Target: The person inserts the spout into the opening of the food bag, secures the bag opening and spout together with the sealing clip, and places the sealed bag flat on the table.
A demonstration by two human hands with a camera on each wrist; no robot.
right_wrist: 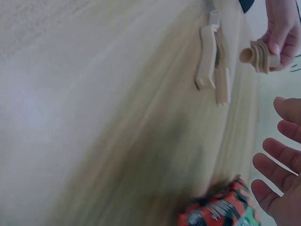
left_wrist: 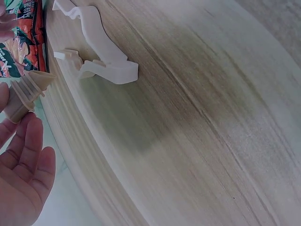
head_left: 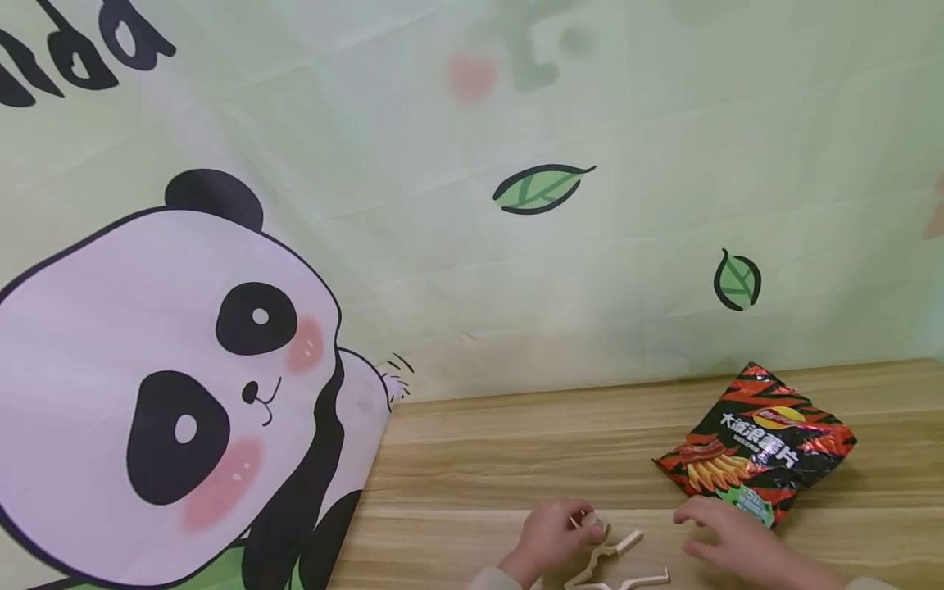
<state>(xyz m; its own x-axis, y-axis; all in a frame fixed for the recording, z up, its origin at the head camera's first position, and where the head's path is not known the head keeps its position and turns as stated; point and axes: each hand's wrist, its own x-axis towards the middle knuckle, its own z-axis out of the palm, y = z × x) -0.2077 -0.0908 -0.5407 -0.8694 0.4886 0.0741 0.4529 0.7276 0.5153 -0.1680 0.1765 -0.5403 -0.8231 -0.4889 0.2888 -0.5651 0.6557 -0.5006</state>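
On my head feed, the left hand (head_left: 546, 539) sits low, thumb and fingers clamped on a small beige ridged piece (head_left: 594, 521) held off the table (head_left: 457, 467). The right hand (head_left: 730, 534) is at lower right, fingers apart and slightly bent, gripping nothing, just beside the lower edge of a crisp bag (head_left: 763, 447); I cannot tell whether they touch. Between the hands lies a pale bent bracket (head_left: 626, 543). The table's far edge meets a green backdrop (head_left: 627, 287) and its left edge slants down beside a printed panda (head_left: 170, 279), wood stretching from there to the left hand. White characters on the bag read 大波浪薯片; the lettering in its yellow oval (head_left: 779, 418) is too blurred for me. Top left, the backdrop shows a cut-off "nda".

On my left wrist feed, fingertips pinch the ridged piece, its tapered end outward, with the bracket to its right and a wide sweep of wood beyond. The bag sits top left, the other hand's fingers in front.

On my right wrist feed, the right hand's fingers are spread, the bag just below with its print blurred; higher up, the left hand grips the ridged piece beside the bracket
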